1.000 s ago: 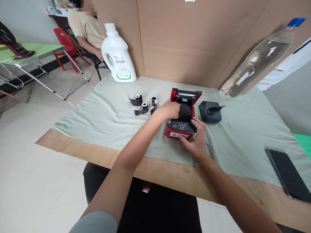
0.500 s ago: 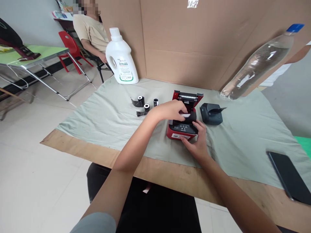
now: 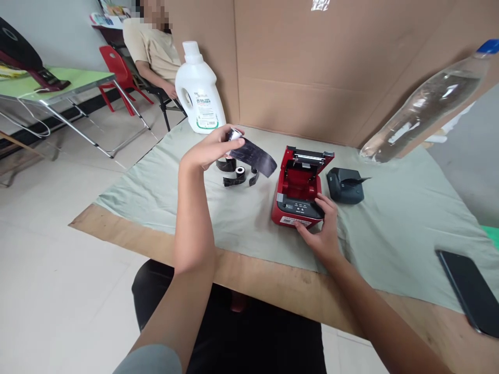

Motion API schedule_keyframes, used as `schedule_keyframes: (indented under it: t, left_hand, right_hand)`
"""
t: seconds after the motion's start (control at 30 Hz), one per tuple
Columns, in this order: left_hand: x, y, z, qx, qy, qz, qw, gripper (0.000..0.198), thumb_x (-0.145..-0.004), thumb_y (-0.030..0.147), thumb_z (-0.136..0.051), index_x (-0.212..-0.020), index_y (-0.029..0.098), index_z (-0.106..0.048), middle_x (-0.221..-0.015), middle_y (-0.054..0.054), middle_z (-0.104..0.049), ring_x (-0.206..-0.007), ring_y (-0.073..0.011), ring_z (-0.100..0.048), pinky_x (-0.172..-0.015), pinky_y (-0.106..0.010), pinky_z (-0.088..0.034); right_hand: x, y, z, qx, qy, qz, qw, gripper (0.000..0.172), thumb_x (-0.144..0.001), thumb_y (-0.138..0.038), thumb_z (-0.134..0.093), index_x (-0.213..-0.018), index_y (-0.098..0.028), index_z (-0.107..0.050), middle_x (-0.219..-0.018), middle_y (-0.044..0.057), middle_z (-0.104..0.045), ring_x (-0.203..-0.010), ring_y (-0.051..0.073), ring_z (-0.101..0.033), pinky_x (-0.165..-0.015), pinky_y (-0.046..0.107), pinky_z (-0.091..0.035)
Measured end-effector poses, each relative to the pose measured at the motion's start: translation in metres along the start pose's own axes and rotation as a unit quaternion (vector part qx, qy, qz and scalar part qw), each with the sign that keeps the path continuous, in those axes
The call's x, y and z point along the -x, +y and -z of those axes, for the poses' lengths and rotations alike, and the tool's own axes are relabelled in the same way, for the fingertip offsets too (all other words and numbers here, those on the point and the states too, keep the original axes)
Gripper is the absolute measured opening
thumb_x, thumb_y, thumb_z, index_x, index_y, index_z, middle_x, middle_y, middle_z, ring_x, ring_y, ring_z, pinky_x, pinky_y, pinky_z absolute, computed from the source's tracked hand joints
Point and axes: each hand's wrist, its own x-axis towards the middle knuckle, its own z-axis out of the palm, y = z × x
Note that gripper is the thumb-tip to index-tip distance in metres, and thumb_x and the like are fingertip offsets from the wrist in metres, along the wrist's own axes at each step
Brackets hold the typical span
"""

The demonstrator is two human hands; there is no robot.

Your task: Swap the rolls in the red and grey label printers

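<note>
Raised above the cloth at the left, my left hand [image 3: 208, 150] is closed on a roll of black label paper [image 3: 255, 156], whose loose end curls out to the right. My right hand [image 3: 323, 231] grips the front right corner of a red label printer [image 3: 276, 213], thumb at the front and fingers over the right side. The printer's lid [image 3: 310, 157] stands up, and its bare red inside shows. Below the held roll lie more black rolls [image 3: 236, 179] on the cloth, partly hidden by my hand and the hanging strip.
A dark device [image 3: 346, 186] sits right of the printer. Behind stand a white detergent bottle [image 3: 201, 96] and a cardboard panel [image 3: 292, 67]. A clear bottle [image 3: 429, 101] leans at the right; a phone [image 3: 471, 293] lies near the front edge. A person [image 3: 154, 52] sits beyond the table.
My left hand has lifted the black roll out of the printer and carried it up and left. My right hand still grips the printer.
</note>
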Motion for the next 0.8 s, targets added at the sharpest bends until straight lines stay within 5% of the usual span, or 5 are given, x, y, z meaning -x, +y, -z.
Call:
schedule_keyframes:
  t: [0.17, 0.4, 0.8]
  left_hand:
    - [0.002, -0.009, 0.024, 0.096, 0.078, 0.005, 0.992, 0.012, -0.088, 0.029, -0.066, -0.095, 0.019, -0.067, -0.091, -0.005, -0.066, -0.087, -0.0197, -0.067, -0.077, -0.032, -0.057]
    - [0.010, -0.024, 0.041, 0.096, 0.140, -0.040, 0.985, 0.045, -0.072, 0.034, -0.096, -0.097, 0.022, -0.061, -0.085, -0.001, -0.074, -0.085, -0.0170, -0.074, -0.079, -0.029, -0.063]
    - [-0.001, -0.043, 0.046, 0.144, 0.291, -0.011, 0.946, 0.033, -0.082, 0.025, -0.082, -0.096, 0.026, -0.052, -0.090, 0.001, -0.072, -0.082, -0.0153, -0.071, -0.065, -0.023, -0.057]
  right_hand:
    - [0.001, 0.000, -0.002, 0.005, 0.009, -0.005, 1.000, 0.072, -0.085, -0.031, -0.085, -0.147, -0.028, -0.050, -0.153, 0.016, -0.052, -0.144, 0.039, -0.053, -0.117, 0.069, -0.046]
    - [0.000, 0.001, -0.002, 0.007, 0.007, 0.001, 1.000, 0.071, -0.084, -0.032, -0.085, -0.146, -0.027, -0.050, -0.152, 0.017, -0.052, -0.144, 0.038, -0.052, -0.117, 0.068, -0.046]
    - [-0.002, 0.001, 0.001, 0.024, -0.007, 0.009, 1.000, 0.072, -0.084, -0.031, -0.084, -0.146, -0.028, -0.048, -0.152, 0.017, -0.051, -0.144, 0.038, -0.053, -0.117, 0.068, -0.047]
